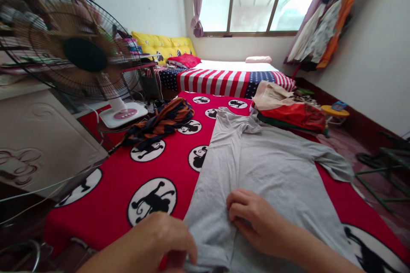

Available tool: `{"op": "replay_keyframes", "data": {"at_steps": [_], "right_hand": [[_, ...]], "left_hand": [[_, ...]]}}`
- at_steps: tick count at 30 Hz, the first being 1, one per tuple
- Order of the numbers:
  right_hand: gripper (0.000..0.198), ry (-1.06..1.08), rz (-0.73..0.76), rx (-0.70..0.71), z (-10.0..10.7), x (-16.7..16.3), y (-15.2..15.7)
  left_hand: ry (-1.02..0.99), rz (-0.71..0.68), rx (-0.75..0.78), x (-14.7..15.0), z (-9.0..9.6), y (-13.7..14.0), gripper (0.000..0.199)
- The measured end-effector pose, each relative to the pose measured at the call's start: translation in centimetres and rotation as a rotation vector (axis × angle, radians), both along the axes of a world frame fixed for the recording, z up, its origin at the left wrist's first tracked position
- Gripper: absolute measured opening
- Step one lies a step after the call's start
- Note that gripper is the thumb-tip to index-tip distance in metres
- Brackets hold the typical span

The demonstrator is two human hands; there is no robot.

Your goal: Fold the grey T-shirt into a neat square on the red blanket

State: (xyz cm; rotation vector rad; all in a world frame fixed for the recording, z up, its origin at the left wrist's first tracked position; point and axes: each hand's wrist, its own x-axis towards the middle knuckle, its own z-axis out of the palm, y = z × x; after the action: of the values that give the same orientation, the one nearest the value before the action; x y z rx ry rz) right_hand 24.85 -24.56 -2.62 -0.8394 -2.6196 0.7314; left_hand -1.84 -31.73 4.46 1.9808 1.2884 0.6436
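Note:
A grey T-shirt (272,166) lies on a red cloth (112,187) printed with black figures in white circles. Its left side is folded inward along a lengthwise line, and one sleeve spreads out to the right. At the near left corner of the hem, my left hand (160,236) is closed with curled fingers on the fabric; its fingertips are partly hidden. My right hand (256,219) rests on the lower middle of the shirt, fingers bent together and gripping the cloth at the fold's edge.
An orange-and-dark striped garment (163,121) lies crumpled at the left, beside a standing fan (85,55). Folded clothes (288,113) are stacked at the far right. Behind is a bed (221,81) below a window. A green metal frame (384,175) stands on the right.

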Motion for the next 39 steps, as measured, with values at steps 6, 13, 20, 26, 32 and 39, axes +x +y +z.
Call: {"op": "replay_keyframes", "data": {"at_steps": [6, 13, 20, 26, 32, 39], "right_hand": [[0.019, 0.047, -0.05, -0.015, -1.0, -0.4, 0.1], [0.012, 0.13, -0.031, -0.091, -5.1, -0.2, 1.4], [0.012, 0.29, -0.412, -0.24, 0.3, 3.5, 8.7], [0.015, 0.273, -0.963, 0.277, 1.6, 7.4, 22.1], [0.014, -0.07, -1.069, 0.281, 1.0, 7.6, 25.9], [0.013, 0.137, -1.174, 0.283, -0.4, 11.1, 21.5]], "left_hand": [[-0.251, -0.1, 0.137, 9.5, 0.4, 13.5, 0.031], [0.203, 0.113, 0.34, 15.3, -6.2, 30.5, 0.048], [0.316, 0.125, 0.346, 15.4, -10.0, 33.8, 0.055], [0.442, 0.077, 0.368, 15.4, -10.9, 33.9, 0.078], [0.441, 0.062, 0.365, 15.1, -10.7, 34.0, 0.092], [0.406, 0.064, 0.333, 15.0, -10.4, 33.7, 0.111]]}}
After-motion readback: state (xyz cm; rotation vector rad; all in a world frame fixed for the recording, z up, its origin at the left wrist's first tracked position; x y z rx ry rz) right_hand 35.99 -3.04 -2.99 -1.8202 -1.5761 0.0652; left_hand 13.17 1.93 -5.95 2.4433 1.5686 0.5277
